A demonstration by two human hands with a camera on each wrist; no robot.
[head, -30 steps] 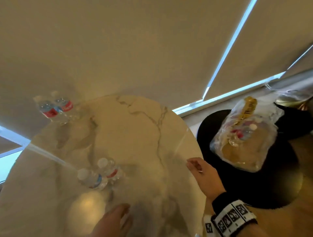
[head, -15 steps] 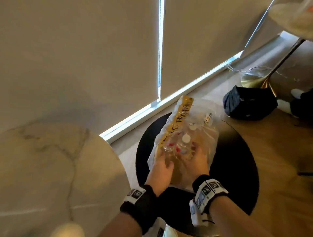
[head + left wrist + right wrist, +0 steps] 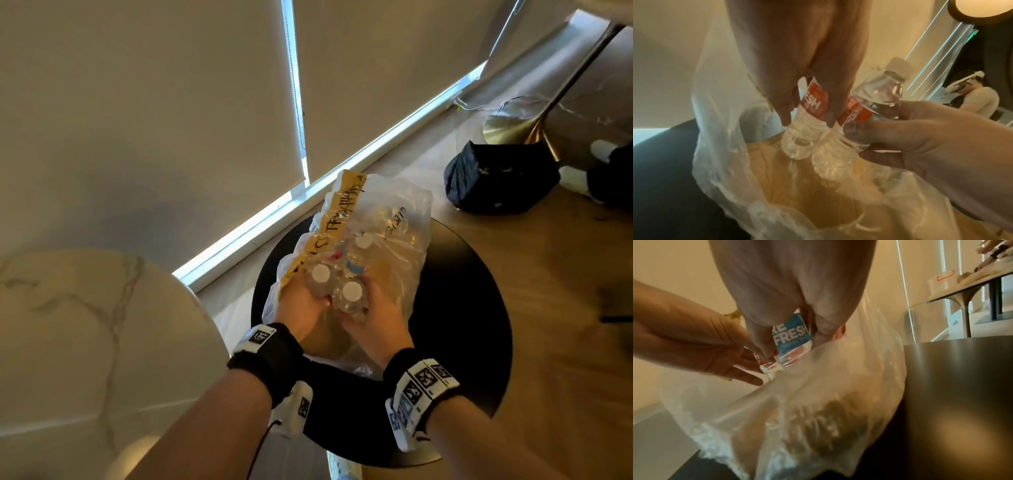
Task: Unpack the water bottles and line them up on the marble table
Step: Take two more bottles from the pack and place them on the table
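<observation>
head view: left hand (image 3: 301,305) holds one water bottle (image 3: 320,279), right hand (image 3: 378,317) holds another bottle (image 3: 351,296), over the plastic bag (image 3: 400,260) on the black table (image 3: 479,308).

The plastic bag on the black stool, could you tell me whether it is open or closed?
Open: the plastic bag gapes at its mouth, and the left hand and right hand each grip a bottle over it.

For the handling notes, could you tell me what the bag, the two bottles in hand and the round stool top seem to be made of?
Bag: thin clear plastic film; it crinkles and shows its contents.
Bottles: clear, ribbed thin plastic with glossy printed labels and white caps; the left hand and right hand each grip one.
Stool top: smooth black surface with a dull sheen, possibly painted metal or wood; I cannot tell which.
</observation>
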